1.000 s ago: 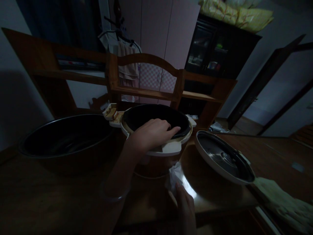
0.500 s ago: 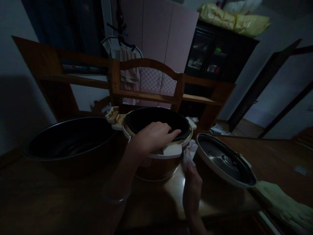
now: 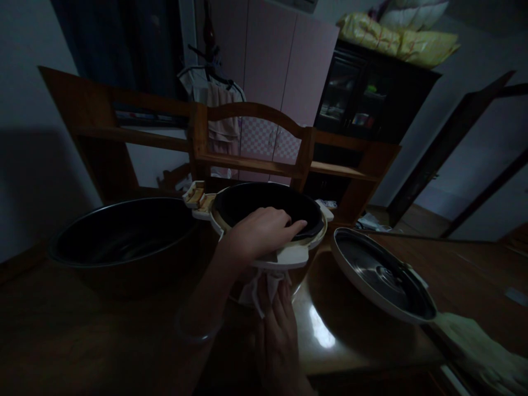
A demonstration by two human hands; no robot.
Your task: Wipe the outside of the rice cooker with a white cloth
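Note:
An electric cooker [image 3: 311,248] with a white rim, a brown body and a dark inside stands in front of me with its top uncovered. My left hand [image 3: 264,234] grips its near rim, fingers curled over into the dark opening and thumb pointing right. Lower down, my right hand [image 3: 278,324] presses a crumpled white cloth [image 3: 251,291] against the front of the body, just under the white front ledge. The fingers are closed on the cloth, which partly hides them. The cooker's lid [image 3: 381,278] rests inside-up to the right.
A large dark pot [image 3: 124,236] stands close to the cooker's left. The wooden table [image 3: 338,335] reflects light near my right hand. A pale green cloth [image 3: 480,341] lies at the right. Behind is a wooden bed headboard [image 3: 251,159].
My right hand with the white cloth has moved left, from the cooker's right side to its front. My left hand has stayed on the rim. The view has shifted slightly.

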